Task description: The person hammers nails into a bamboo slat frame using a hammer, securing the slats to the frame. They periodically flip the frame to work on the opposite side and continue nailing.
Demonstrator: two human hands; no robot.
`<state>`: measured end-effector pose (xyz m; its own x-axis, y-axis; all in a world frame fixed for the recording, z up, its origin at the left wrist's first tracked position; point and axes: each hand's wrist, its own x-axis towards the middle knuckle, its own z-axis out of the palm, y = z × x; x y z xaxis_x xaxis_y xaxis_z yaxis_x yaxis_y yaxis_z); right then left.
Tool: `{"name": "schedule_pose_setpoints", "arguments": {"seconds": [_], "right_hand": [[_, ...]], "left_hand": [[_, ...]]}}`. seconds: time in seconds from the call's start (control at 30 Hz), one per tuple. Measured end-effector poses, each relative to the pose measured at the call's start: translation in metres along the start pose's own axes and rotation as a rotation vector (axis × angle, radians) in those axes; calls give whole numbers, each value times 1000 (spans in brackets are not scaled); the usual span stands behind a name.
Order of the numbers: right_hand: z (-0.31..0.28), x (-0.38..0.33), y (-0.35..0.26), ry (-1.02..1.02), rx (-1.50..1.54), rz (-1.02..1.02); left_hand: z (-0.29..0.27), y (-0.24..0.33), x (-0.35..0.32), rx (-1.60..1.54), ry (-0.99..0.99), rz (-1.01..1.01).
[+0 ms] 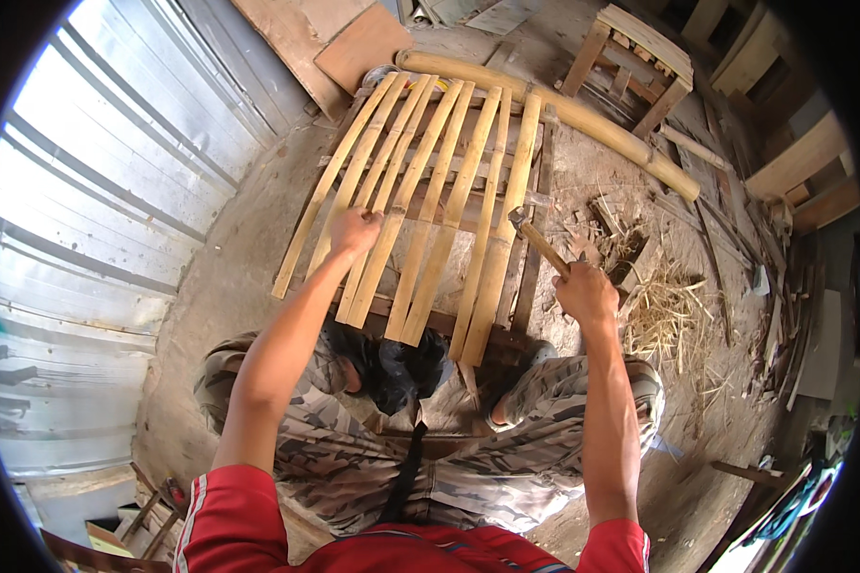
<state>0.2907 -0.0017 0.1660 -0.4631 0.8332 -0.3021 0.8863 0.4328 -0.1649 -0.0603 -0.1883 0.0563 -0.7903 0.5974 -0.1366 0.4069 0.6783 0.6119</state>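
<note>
In front of me several split bamboo slats lie side by side over a low wooden frame, with uneven gaps between them. My left hand is closed above the slats on the left side. Whatever its fingers may hold is too small or hidden. My right hand grips a hammer by its wooden handle. The hammer's metal head is beside the wide slat at the right end of the row.
A thick bamboo pole lies beyond the frame, near a small wooden stool. Straw-like shavings and wood scraps litter the floor on the right. Corrugated metal sheeting forms the left wall. Plywood boards lean at the back.
</note>
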Motion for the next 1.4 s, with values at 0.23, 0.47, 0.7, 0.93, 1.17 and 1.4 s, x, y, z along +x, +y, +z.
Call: {"name": "schedule_pose_setpoints", "arguments": {"seconds": [0.23,0.47,0.7,0.93,1.17,1.4], "right_hand": [[11,3,-5,-21,-15,-9],[24,18,-7,-34,-4,34],[79,57,-11,-20,293,216],[129,95,-5,171,620,308],[136,103,-6,139,707,314],[127,112,-13,116,1140,493]], "left_hand": [[35,22,-23,394,15,213],[49,32,-11,664,43,275],[50,45,11,664,-29,56],[42,37,16,534,-58,151],[-14,-69,41,432,195,-232],[-57,-179,76,134,26,-375]]}}
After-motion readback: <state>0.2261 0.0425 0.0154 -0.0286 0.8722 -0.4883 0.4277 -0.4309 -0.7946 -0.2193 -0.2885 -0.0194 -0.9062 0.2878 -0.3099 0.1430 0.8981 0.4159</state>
